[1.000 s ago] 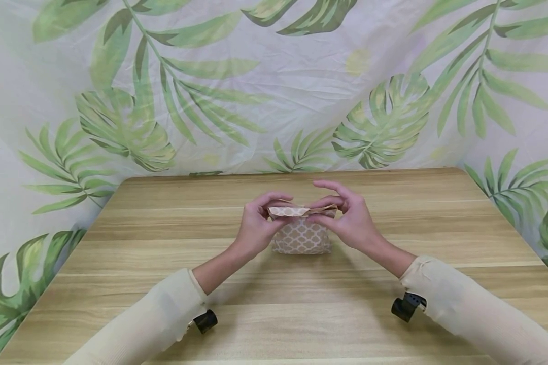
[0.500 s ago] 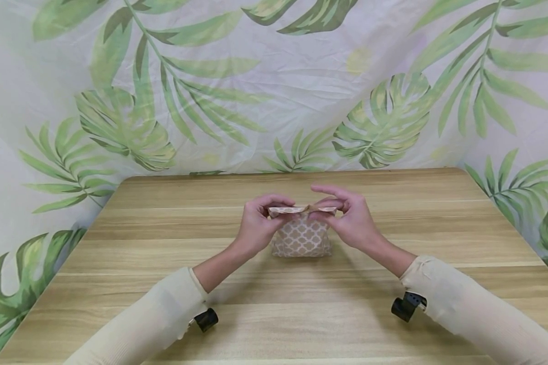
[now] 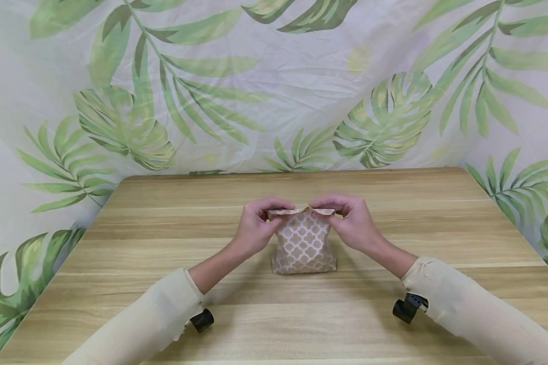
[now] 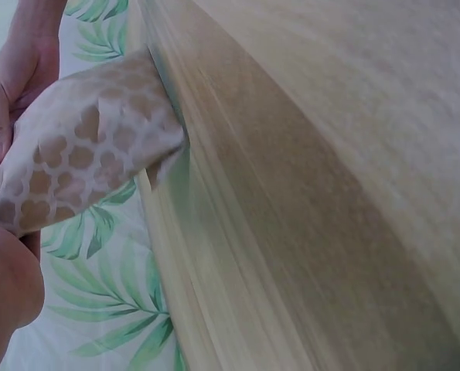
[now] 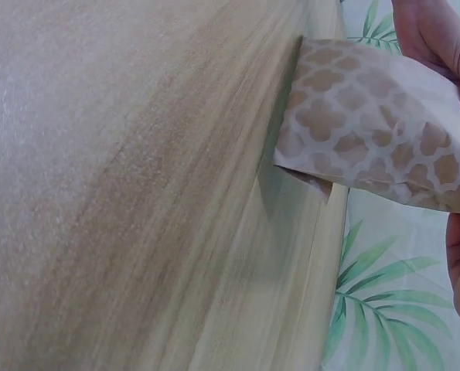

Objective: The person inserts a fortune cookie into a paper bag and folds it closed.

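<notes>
A small tan paper bag (image 3: 303, 246) with a white lattice pattern stands near the middle of the wooden table, its top edge folded over. My left hand (image 3: 257, 225) pinches the left end of that folded top, thumb in front and fingers behind. At the other end, my right hand (image 3: 353, 223) pinches the fold the same way. Both wrist views show the bag's patterned side (image 4: 86, 143) bulging, and its bottom (image 5: 291, 116) meets the tabletop. What the bag contains is hidden.
The wood-grain table (image 3: 274, 324) reaches back to a leaf-print cloth (image 3: 237, 91) hung behind it. Small black cameras (image 3: 202, 320) hang below both sleeves.
The bag's lower part has swung toward me, so more of its front shows. My right index finger, raised earlier, has come down onto the fold. Both hands have otherwise stayed nearly in place.
</notes>
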Tool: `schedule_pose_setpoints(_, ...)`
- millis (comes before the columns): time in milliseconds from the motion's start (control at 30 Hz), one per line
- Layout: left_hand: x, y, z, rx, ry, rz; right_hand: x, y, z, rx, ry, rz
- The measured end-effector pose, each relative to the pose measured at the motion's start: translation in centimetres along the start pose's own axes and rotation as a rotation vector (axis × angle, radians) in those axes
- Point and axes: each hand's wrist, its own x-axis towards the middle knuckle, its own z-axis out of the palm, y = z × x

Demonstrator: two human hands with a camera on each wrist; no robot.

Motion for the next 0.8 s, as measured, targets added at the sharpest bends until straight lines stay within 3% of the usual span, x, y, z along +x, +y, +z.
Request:
schedule_pose_setpoints(400, -0.4, 0.1, -0.5, 0.035, -0.068, 0.012, -0.4, 0.1, -0.1, 0.025, -0.008, -0.001)
schedule_pose_setpoints(800, -0.6, 0.1, -1.1, 0.071, -0.137, 0.072, -0.7, 0.3, -0.4, 0.097, -0.045, 0.009)
